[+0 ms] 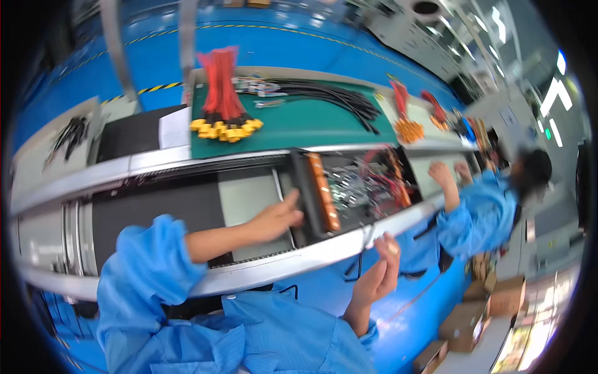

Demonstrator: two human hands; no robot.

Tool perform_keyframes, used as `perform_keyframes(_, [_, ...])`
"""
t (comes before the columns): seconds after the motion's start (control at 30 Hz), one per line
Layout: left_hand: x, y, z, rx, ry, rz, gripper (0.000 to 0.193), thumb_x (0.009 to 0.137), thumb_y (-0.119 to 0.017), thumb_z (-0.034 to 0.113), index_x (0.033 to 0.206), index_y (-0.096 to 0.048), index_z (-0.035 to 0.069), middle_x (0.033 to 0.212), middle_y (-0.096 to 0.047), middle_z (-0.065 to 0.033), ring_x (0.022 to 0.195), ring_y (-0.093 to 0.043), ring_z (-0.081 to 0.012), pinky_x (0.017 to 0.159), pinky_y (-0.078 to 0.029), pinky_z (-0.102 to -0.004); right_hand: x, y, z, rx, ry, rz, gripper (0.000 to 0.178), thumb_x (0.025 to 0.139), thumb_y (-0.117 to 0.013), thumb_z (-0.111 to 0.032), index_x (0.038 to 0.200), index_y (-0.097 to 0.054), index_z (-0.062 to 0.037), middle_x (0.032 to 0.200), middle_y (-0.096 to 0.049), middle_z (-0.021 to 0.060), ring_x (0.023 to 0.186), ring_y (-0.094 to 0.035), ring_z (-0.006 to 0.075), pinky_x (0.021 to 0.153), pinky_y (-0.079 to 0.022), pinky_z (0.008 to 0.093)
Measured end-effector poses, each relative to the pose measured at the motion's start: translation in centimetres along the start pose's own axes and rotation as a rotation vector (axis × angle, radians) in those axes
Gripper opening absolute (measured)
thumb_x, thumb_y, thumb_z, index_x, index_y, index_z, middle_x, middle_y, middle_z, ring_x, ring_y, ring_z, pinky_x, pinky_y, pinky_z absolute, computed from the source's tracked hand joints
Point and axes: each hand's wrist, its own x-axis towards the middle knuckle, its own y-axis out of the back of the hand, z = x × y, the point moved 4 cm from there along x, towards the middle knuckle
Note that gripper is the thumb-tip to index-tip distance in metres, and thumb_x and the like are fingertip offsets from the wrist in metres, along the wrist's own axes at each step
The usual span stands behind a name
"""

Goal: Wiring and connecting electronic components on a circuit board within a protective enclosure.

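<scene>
Over the conveyor line, my left hand (277,219) reaches beside the near end of a black open case (306,193). Its fingers are apart, slightly blurred, and nothing shows in them. Whether a fingertip touches the case wall cannot be made out. Inside the case lie an orange strip (323,192), red wires (391,187) and shiny metallic parts (350,187). Lower right, in front of the rail, my right hand (379,274) is raised with fingers bent together. A small pale spot shows at its fingertips; what it is stays unclear.
Behind the line, a green mat (293,124) carries red cable bundles with yellow connectors (225,128) and black cables (336,98). A metal rail (311,254) runs along the front. A co-worker in blue (479,215) works at right. Cardboard boxes (464,324) stand on the floor.
</scene>
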Motion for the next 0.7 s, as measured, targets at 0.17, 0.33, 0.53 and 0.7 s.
perform_keyframes(0.17, [2.0, -2.5, 1.3, 0.149, 0.039, -0.132, 0.066, 0.092, -0.042, 0.022, 0.141, -0.01, -0.007, 0.115, -0.05, -0.0162, 0.098, -0.051, -0.0196, 0.082, -0.042, -0.0271, -3.7, -6.1, -1.7, 0.272, -0.005, -0.21, 0.023, 0.086, -0.042, -0.012, 0.086, -0.06, 0.001, 0.087, -0.062, 0.0151, 0.091, -0.056, 0.0301, 0.083, -0.043, 0.0393])
perform_keyframes(0.33, [4.6, -4.2, -3.6, -0.424, -0.1, -0.06, 0.033, 0.084, -0.047, 0.014, 0.112, -0.04, -0.001, 0.092, -0.056, -0.009, 0.071, -0.049, -0.0158, 0.06, -0.042, -0.0278, -4.8, -10.7, -1.7, 0.386, -0.033, -0.389, 0.02, 0.083, -0.048, -0.012, 0.084, -0.063, 0.0014, 0.08, -0.063, 0.0134, 0.079, -0.058, 0.0276, 0.074, -0.046, 0.0355])
perform_keyframes(0.53, [1.7, -1.4, -4.7, -0.085, 0.006, -0.16, 0.025, 0.082, -0.047, 0.018, 0.097, -0.059, 0.002, 0.084, -0.064, -0.0068, 0.067, -0.053, -0.0182, 0.059, -0.044, -0.0314, -5.8, -12.2, -1.4, 0.353, -0.058, -0.708, 0.017, 0.08, -0.052, -0.007, 0.088, -0.064, 0.0025, 0.081, -0.064, 0.0127, 0.076, -0.057, 0.024, 0.071, -0.045, 0.0309])
perform_keyframes(0.7, [-5.6, 5.3, -1.2, 0.754, -0.037, -0.004, 0.023, 0.078, -0.045, 0.016, 0.076, -0.066, 0.005, 0.076, -0.065, -0.0132, 0.063, -0.057, -0.0294, 0.061, -0.047, -0.0384, -5.6, -14.5, -2.1, 0.366, -0.096, -0.953, 0.015, 0.08, -0.052, -0.004, 0.087, -0.064, 0.0021, 0.082, -0.064, 0.0113, 0.074, -0.057, 0.0214, 0.069, -0.044, 0.0282])
